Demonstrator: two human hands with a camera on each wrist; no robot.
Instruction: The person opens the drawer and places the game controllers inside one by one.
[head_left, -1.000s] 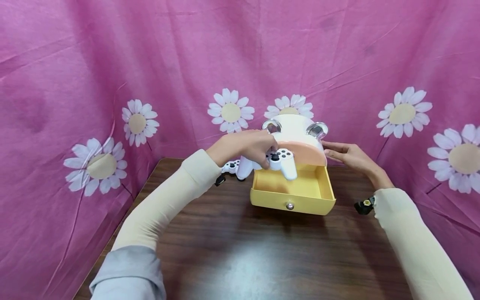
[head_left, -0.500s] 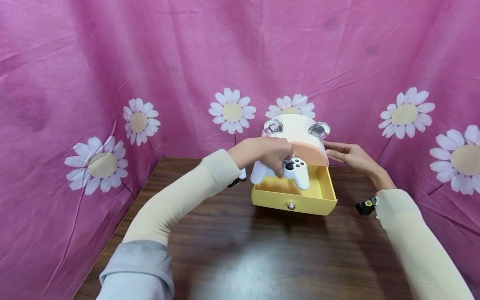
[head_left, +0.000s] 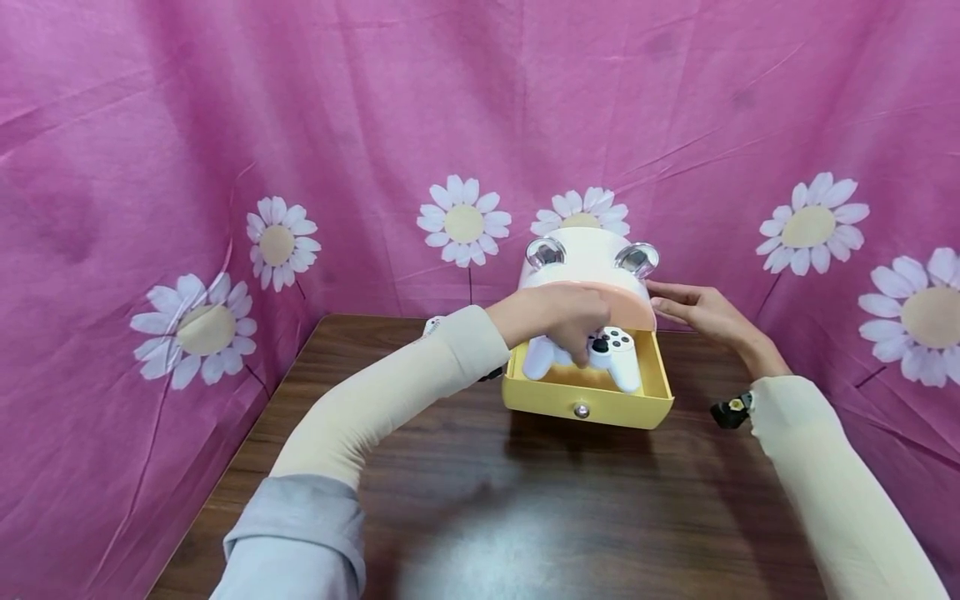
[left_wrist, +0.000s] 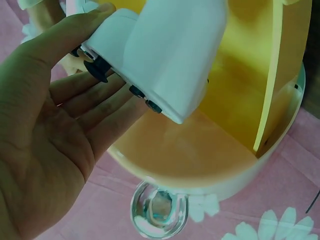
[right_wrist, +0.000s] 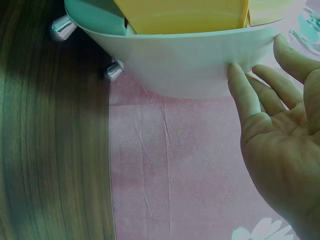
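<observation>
In the head view my left hand grips a white game controller over the pulled-out yellow drawer. The left wrist view shows the thumb on one face of the controller and fingers on the other, its black sticks facing the palm. The drawer belongs to a white box with a peach front and two shiny round eyes. My right hand rests its fingertips on the box's right side; in the right wrist view the fingers are fairly straight against the white wall.
A second white controller lies on the brown wooden table, mostly hidden behind the left forearm. A pink curtain with daisies hangs close behind the box and along both sides. Silver legs show under the box.
My left hand has carried the controller right and down, from the drawer's left side to over its middle. The left forearm now covers most of the second controller. The right hand stays put.
</observation>
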